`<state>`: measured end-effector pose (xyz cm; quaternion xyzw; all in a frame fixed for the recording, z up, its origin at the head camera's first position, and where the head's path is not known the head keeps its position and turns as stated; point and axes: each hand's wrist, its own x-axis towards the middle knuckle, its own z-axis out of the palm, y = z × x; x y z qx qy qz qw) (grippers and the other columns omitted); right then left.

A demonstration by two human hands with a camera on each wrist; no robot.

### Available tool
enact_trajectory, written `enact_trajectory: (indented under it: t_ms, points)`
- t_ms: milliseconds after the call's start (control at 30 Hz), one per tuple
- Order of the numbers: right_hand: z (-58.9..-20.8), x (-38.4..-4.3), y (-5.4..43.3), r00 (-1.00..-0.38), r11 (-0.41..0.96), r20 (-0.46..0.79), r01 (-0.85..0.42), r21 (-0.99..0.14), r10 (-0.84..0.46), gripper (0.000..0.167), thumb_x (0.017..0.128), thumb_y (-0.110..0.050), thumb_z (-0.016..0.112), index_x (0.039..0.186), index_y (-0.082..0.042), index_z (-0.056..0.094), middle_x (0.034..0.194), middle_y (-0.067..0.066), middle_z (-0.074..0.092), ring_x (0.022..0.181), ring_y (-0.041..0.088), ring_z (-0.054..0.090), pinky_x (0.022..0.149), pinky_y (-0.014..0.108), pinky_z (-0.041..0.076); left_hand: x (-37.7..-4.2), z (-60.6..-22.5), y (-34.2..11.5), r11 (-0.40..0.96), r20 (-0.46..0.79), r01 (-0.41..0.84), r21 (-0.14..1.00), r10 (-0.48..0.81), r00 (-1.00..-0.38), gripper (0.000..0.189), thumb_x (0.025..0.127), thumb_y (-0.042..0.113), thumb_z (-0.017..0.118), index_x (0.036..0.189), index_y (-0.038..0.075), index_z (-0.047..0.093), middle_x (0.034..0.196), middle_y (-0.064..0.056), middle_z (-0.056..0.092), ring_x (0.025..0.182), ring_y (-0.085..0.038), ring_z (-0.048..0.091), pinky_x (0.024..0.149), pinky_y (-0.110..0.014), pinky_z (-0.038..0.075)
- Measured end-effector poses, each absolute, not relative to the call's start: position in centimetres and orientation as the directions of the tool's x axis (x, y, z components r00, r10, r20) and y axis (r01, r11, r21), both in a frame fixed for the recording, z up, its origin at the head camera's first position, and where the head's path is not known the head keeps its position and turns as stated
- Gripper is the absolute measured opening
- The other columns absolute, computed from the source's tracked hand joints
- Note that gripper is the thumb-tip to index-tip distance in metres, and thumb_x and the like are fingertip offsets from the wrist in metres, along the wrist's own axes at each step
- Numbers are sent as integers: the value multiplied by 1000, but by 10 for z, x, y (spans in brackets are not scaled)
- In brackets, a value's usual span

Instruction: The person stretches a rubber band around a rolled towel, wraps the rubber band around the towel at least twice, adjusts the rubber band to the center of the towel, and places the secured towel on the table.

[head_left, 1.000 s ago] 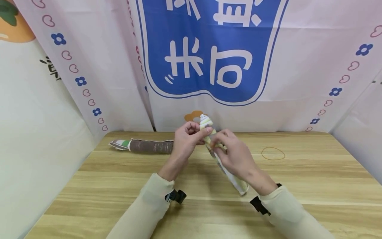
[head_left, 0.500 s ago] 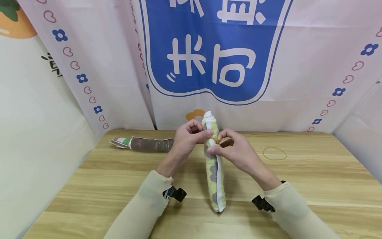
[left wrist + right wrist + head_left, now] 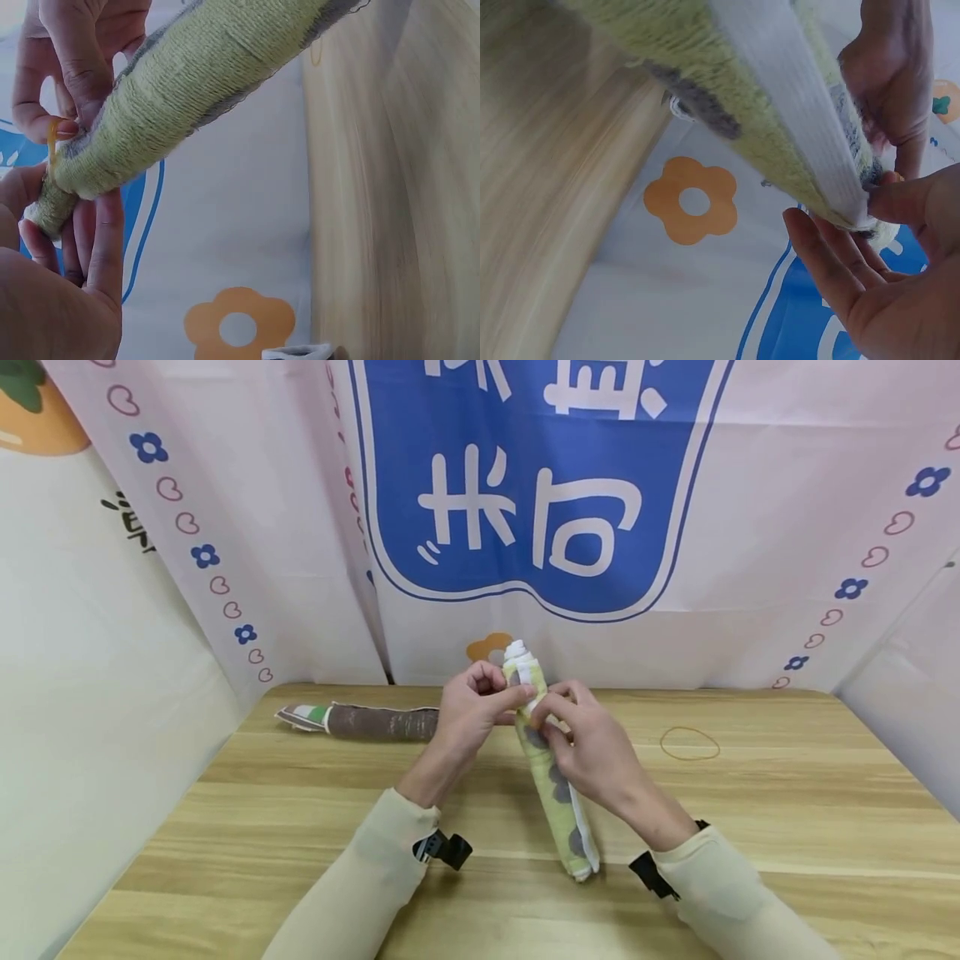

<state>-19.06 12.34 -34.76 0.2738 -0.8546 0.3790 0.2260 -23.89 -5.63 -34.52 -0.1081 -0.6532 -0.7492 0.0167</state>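
A rolled towel (image 3: 553, 785), yellow-green with grey patches and a white edge strip, slants between both hands, its far end raised. My left hand (image 3: 472, 706) grips it near that narrow end, thumb laid across the white strip. My right hand (image 3: 596, 747) works just below, fingertips right against the roll. In the left wrist view a yellow rubber band (image 3: 52, 142) circles the towel near its end, and the right hand's fingers pull one side of it outward. From the right wrist, the towel's white strip (image 3: 795, 105) runs down toward the thumb.
A brown rolled towel (image 3: 381, 723) with a green and white end lies at the back left, partly behind the left hand. Another rubber band (image 3: 692, 759) lies loose on the wooden table (image 3: 285, 877) at the right. A printed cloth (image 3: 300, 527) hangs behind the table's back edge.
The towel swung upright in the head view, then tilted again, its lower end now back to the right. My right hand opened a little away from it, then closed back in.
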Motion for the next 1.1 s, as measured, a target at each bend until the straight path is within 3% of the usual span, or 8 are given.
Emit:
enact_trajectory:
  t_ms: [200, 367, 433, 567, 700, 900, 1000, 1100]
  points:
    - [-342, -194, 133, -848, 393, 455, -529, -752, -270, 19, 96, 12, 69, 100, -6, 67, 109, 12, 61, 101, 29, 70, 77, 37, 61, -245, -347, -60, -224, 176, 120, 967, 250, -952, 15, 98, 9, 73, 102, 7, 58, 96, -4, 64, 89, -16, 67, 78, -33, 62]
    - [-343, -196, 136, -903, 320, 336, -412, -853, -268, 10, 98, 1, 71, 103, -7, 67, 115, 12, 62, 110, 32, 71, 81, 40, 59, -248, -351, -61, -240, 187, 122, 963, 268, -945, 18, 97, 5, 73, 100, 8, 56, 92, -4, 68, 87, -16, 69, 76, -30, 62]
    - [-342, -195, 135, -917, 347, 302, -380, -857, -258, 11, 98, -10, 75, 104, -9, 65, 119, 11, 63, 109, 33, 71, 79, 40, 59, -248, -351, -61, -228, 203, 149, 962, 236, -950, 23, 94, 5, 78, 97, 9, 55, 89, -3, 66, 84, -14, 67, 72, -27, 60]
    - [-343, -193, 127, -932, 437, 289, -359, -825, -220, 31, 93, -23, 86, 104, -8, 60, 118, 12, 61, 103, 32, 71, 73, 38, 61, -244, -349, -58, -159, 267, 241, 958, 172, -948, 29, 89, 4, 83, 91, 10, 55, 83, -1, 60, 76, -12, 58, 64, -22, 53]
    - [-347, -189, 120, -881, 491, 426, -470, -734, -208, 32, 88, -7, 88, 98, -6, 58, 109, 14, 57, 95, 31, 71, 72, 33, 62, -240, -347, -53, -108, 326, 314, 943, 123, -937, 32, 87, 1, 84, 87, 10, 53, 77, -1, 55, 68, -11, 52, 58, -21, 48]
    - [-351, -187, 116, -760, 572, 602, -615, -543, -246, 27, 85, 8, 82, 93, -9, 64, 109, 12, 59, 89, 26, 60, 69, 36, 56, -239, -348, -50, -110, 308, 298, 948, 93, -947, 34, 88, 2, 84, 87, 8, 50, 78, -2, 54, 65, -12, 52, 56, -22, 49]
    - [-350, -188, 118, -769, 564, 585, -611, -555, -258, 24, 87, 9, 79, 94, -10, 66, 111, 12, 60, 93, 28, 63, 70, 37, 59, -240, -349, -51, -121, 285, 273, 954, 97, -954, 33, 89, 4, 84, 89, 8, 52, 80, -3, 57, 69, -12, 57, 58, -23, 54]
    - [-347, -190, 123, -818, 506, 517, -566, -651, -251, 20, 91, 8, 77, 96, -8, 66, 113, 13, 61, 99, 32, 67, 76, 39, 62, -242, -351, -54, -154, 248, 227, 962, 136, -959, 26, 93, 8, 81, 94, 8, 55, 87, -4, 61, 78, -14, 63, 65, -27, 60]
